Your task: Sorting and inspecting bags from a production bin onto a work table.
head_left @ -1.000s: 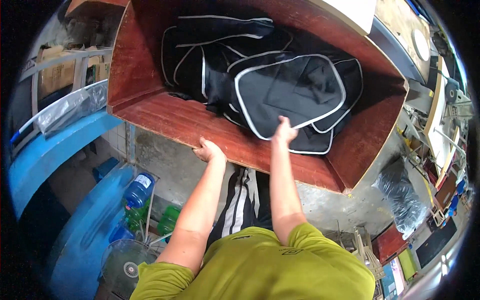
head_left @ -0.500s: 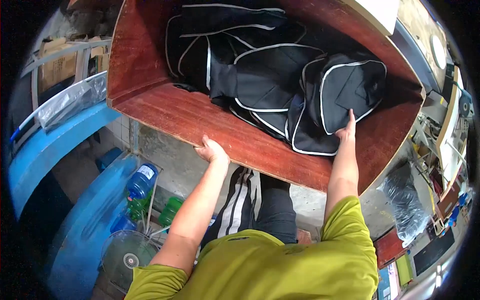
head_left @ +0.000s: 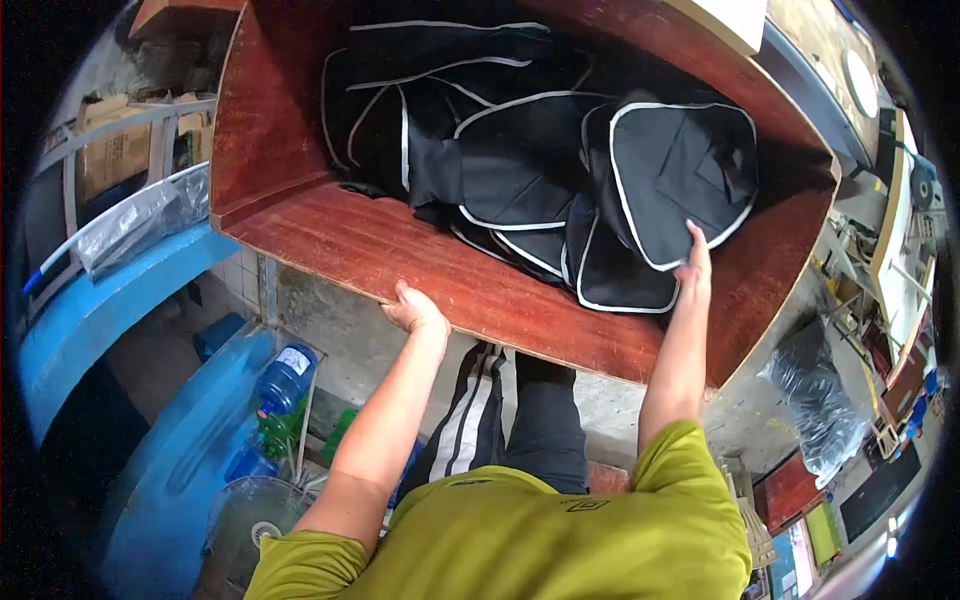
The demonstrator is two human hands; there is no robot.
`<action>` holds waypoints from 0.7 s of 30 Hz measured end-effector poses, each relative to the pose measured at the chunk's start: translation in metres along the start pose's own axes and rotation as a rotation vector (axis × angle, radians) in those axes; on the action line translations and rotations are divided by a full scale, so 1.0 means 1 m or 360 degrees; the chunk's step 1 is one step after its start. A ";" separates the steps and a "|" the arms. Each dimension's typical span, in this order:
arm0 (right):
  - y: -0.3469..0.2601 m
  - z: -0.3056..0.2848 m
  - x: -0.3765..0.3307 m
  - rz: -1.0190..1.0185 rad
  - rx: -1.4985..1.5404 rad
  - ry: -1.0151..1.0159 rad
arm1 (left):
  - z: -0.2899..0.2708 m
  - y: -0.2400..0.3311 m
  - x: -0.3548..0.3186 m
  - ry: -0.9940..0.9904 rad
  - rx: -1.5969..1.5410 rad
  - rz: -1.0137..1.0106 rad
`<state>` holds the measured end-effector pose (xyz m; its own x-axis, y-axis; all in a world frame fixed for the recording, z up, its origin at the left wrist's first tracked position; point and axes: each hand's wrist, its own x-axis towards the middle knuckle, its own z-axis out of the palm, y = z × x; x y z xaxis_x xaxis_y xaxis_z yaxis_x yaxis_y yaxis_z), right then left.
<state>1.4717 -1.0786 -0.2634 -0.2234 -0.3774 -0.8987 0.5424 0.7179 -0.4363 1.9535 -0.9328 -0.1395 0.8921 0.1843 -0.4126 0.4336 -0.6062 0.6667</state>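
Note:
A reddish-brown wooden box (head_left: 330, 235), open on the side facing me, holds several black fabric pieces with white edging. My left hand (head_left: 418, 310) grips the box's near edge, thumb on top and the other fingers partly hidden. At the right side of the box, my right hand (head_left: 696, 262) rests against the lower right of the rounded black fabric piece (head_left: 660, 180). Its visible fingers are stretched out along the cloth. More black fabric pieces (head_left: 515, 165) lie folded and overlapping to the left, deeper in the box.
Below left stand a blue water bottle (head_left: 284, 380) and a fan (head_left: 262, 530), beside a blue curved structure (head_left: 190, 420). A metal rack (head_left: 150, 120) with cardboard is at far left. On the right hangs a dark plastic bag (head_left: 815, 400) near stacked clutter.
The rounded fabric piece has shifted slightly left and tipped to face me more fully. My right hand stays against it; the left still holds the box edge.

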 end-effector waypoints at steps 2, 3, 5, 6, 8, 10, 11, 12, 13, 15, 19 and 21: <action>-0.020 0.002 -0.054 -0.0126 -0.0075 -0.0081 | -0.011 0.005 0.006 0.0078 -0.0009 -0.0009; -0.037 -0.038 -0.066 -0.0153 -0.0104 -0.0149 | -0.009 0.007 0.002 0.0063 0.0030 -0.0018; -0.058 -0.095 -0.085 -0.0118 -0.0371 -0.0161 | -0.009 0.005 0.002 0.0062 0.0070 -0.0019; -0.061 -0.105 -0.091 -0.0107 -0.0542 -0.0143 | -0.009 0.003 0.003 0.0031 -0.0039 -0.0041; -0.051 -0.114 -0.086 -0.0035 -0.0887 -0.0082 | -0.008 -0.001 0.006 -0.0005 -0.0145 -0.0063; -0.024 -0.121 -0.056 -0.0131 -0.1209 -0.0020 | -0.005 -0.006 0.008 -0.0025 -0.0160 -0.0047; -0.007 -0.120 -0.038 -0.0180 -0.1279 0.0093 | 0.000 -0.009 0.009 -0.0039 -0.0158 -0.0046; 0.011 -0.101 -0.025 -0.0085 -0.1167 0.0198 | -0.002 -0.012 0.014 -0.0001 -0.0164 -0.0043; 0.024 -0.065 -0.023 -0.0025 -0.1256 0.0287 | -0.010 -0.012 0.021 0.0061 -0.0174 -0.0030; 0.031 -0.095 0.009 0.0067 -0.1237 0.0425 | 0.001 -0.021 0.014 -0.0120 -0.0140 -0.0012; 0.035 -0.061 -0.008 0.0263 -0.1113 0.0285 | -0.010 -0.019 0.023 -0.0223 -0.0222 0.0096; 0.028 -0.059 -0.023 0.0243 -0.1088 0.0165 | -0.007 -0.017 0.021 -0.0153 -0.0183 0.0063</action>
<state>1.4440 -1.0148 -0.2579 -0.2799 -0.2099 -0.9368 -0.0484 0.9776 -0.2046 1.9655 -0.9129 -0.1552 0.8947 0.0837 -0.4387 0.4152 -0.5179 0.7479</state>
